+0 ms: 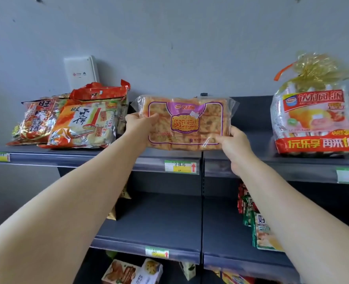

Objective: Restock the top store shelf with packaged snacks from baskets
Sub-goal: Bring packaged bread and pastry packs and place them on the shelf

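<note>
pack: clear-wrapped snack pack (185, 124), purple label, held upright over the middle of the top shelf (251, 140)
left hand (137, 121): fingers (148, 117) curled round the pack's left edge
right hand (234, 143): pinches the lower right corner
left side: rice-cracker bags (75, 119), leaning pile, just beside left hand
right side: ribbon-tied bag (315, 119), well apart
behind: white wall box (81, 71)
below: price tag (180, 166) on the rim; green packs (261, 232) on the lower shelf (159, 220)

One purple pack (185, 121), three cracker bags (36, 119) (83, 124) (99, 92), one tied bag (313, 119)
</note>
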A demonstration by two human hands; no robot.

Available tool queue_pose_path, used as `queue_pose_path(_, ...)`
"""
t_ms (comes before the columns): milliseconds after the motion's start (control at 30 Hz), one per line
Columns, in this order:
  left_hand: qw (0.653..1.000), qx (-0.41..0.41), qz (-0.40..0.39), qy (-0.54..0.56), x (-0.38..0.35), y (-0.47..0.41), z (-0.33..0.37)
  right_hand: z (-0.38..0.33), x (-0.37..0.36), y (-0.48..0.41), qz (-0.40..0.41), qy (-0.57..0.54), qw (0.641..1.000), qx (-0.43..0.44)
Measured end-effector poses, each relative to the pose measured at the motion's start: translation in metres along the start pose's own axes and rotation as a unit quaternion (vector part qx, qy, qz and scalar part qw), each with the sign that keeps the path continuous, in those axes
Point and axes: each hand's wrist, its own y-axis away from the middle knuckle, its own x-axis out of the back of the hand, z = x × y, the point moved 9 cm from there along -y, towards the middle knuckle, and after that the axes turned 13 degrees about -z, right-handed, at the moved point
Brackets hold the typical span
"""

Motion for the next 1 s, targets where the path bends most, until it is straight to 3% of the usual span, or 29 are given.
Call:
queue_pose_path(233, 0.999, 0.009, -0.048, 0.01, 0.018, -0.097, -0.024, 0.005, -0.034, -0.076, 0.012, 0.051, 0.999, 0.0)
queue_pose_path(367, 0.97, 0.028, -0.133, -0.202, 0.014, -0.123, -0.05, 0.027, -0.052, -0.102, 0.02, 0.206, 0.978, -0.022)
queue_pose_path(433, 0.959, 0.012, -0.152, -0.239, 0.013, -0.134, -0.056, 0.03, -0.058, -0.104, 0.041, 0.283, 0.958, -0.017)
queue_pose_path(567, 0.941, -0.009, -0.116, -0.319, 0.018, -0.144, -0.051, 0.029, -0.06, -0.104, 0.073, 0.337, 0.939, -0.011)
queue_pose_path(733, 0.918, 0.031, -0.026, -0.395, 0.023, -0.137, -0.039, 0.021, -0.063, -0.096, 0.079, 0.355, 0.931, -0.019)
queue_pose_path(833, 0.914, -0.041, 0.005, -0.404, 0.012, -0.124, -0.017, 0.007, -0.058, -0.076, 0.108, 0.33, 0.938, 0.002)
queue_pose_path(1000, 0.906, -0.176, -0.065, -0.379, -0.029, -0.083, 0.011, -0.017, -0.061, -0.044, 0.105, 0.386, 0.915, 0.038)
